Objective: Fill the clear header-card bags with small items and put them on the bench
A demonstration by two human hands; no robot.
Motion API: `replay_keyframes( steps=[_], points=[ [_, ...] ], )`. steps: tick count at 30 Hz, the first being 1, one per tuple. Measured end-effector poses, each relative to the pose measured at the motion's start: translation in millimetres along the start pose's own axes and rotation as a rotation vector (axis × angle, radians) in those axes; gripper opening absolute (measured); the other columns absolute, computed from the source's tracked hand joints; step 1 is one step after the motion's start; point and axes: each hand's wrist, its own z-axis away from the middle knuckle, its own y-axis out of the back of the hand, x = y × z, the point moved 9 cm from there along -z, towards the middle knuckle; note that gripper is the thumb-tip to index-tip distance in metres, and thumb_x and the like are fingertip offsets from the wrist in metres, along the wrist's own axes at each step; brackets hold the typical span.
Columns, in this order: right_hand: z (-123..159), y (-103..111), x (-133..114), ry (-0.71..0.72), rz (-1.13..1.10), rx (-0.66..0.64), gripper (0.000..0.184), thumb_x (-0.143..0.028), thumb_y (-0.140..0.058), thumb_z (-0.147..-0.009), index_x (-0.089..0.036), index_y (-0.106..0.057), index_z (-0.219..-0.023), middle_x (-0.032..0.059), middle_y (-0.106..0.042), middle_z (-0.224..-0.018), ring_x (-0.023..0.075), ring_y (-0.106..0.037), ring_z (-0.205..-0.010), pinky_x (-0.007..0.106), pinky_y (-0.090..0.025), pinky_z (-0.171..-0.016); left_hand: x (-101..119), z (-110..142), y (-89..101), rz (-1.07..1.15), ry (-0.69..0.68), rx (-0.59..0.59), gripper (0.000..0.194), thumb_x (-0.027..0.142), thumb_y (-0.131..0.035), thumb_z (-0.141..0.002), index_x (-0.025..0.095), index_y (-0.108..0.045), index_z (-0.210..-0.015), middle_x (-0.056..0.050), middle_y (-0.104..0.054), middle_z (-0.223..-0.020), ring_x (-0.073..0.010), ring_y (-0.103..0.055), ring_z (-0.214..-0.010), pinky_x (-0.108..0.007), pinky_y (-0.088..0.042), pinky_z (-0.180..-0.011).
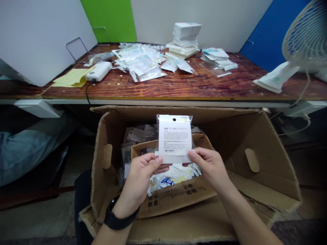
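Between both hands I hold a clear plastic packet (175, 136) with a white printed card inside and a round black hole near its top. My left hand (144, 173), with a black band on the wrist, pinches the packet's lower left corner. The lower right corner is pinched by my right hand (211, 166). Both hands are over a small cardboard box (176, 200), which holds white strips, yellow scraps and a blue wrapper (167, 182). That box sits inside a large open carton (265, 170). Several similar packets (135, 134) lie in the carton behind the small box.
Behind the carton is a wooden table (143, 90) with a pile of clear packets (143, 61), stacked white cards (186, 34), a white device (99, 70) with a cable, and yellow paper (70, 77). A white fan (306, 37) stands right. A person's clothed leg (28, 153) shows left.
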Motion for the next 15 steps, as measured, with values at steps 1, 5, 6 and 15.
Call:
replay_keyframes(
  steps=[1, 5, 6, 15],
  points=[
    [-0.2, -0.7, 0.9, -0.005, 0.028, -0.008, 0.028, -0.035, -0.055, -0.083, -0.017, -0.065, -0.064, 0.0026, -0.067, -0.064, 0.0174, -0.061, -0.063, 0.026, -0.046, -0.060, 1.5, 0.3, 1.1, -0.019, -0.016, 0.013, 0.022, 0.027, -0.060, -0.078, 0.011, -0.067, -0.091, -0.010, -0.070, -0.094, -0.0208, -0.066, -0.083, -0.030, -0.052, -0.077],
    [0.9, 12.1, -6.6, 0.092, 0.316, 0.199, 0.019, -0.033, -0.059, -0.079, -0.017, -0.063, -0.089, 0.0072, -0.066, -0.083, 0.0223, -0.061, -0.075, 0.034, -0.049, -0.068, 9.7, 2.9, 7.1, -0.306, -0.115, 0.118, 0.015, 0.026, -0.060, -0.077, 0.014, -0.069, -0.081, -0.004, -0.072, -0.079, -0.0180, -0.065, -0.073, -0.025, -0.051, -0.067],
    [3.9, 13.6, -16.8, 0.191, 0.406, 0.270, 0.023, -0.030, -0.060, -0.078, -0.017, -0.061, -0.097, 0.0091, -0.064, -0.092, 0.0240, -0.059, -0.084, 0.038, -0.048, -0.074, 12.6, 4.1, 6.6, -0.438, -0.156, 0.137, 0.015, 0.026, -0.058, -0.077, 0.015, -0.069, -0.079, -0.003, -0.071, -0.074, -0.0170, -0.064, -0.068, -0.024, -0.049, -0.062],
    [15.5, -44.9, -44.0, 0.484, 0.359, -0.137, 0.019, -0.013, -0.047, -0.085, -0.020, -0.061, -0.096, 0.0048, -0.064, -0.089, 0.0175, -0.058, -0.085, 0.032, -0.047, -0.079, 15.1, 11.4, -14.6, -0.964, -0.375, 0.097, 0.025, 0.019, -0.043, -0.085, 0.023, -0.066, -0.094, -0.002, -0.069, -0.077, -0.0170, -0.061, -0.070, -0.026, -0.041, -0.067]
  ],
)
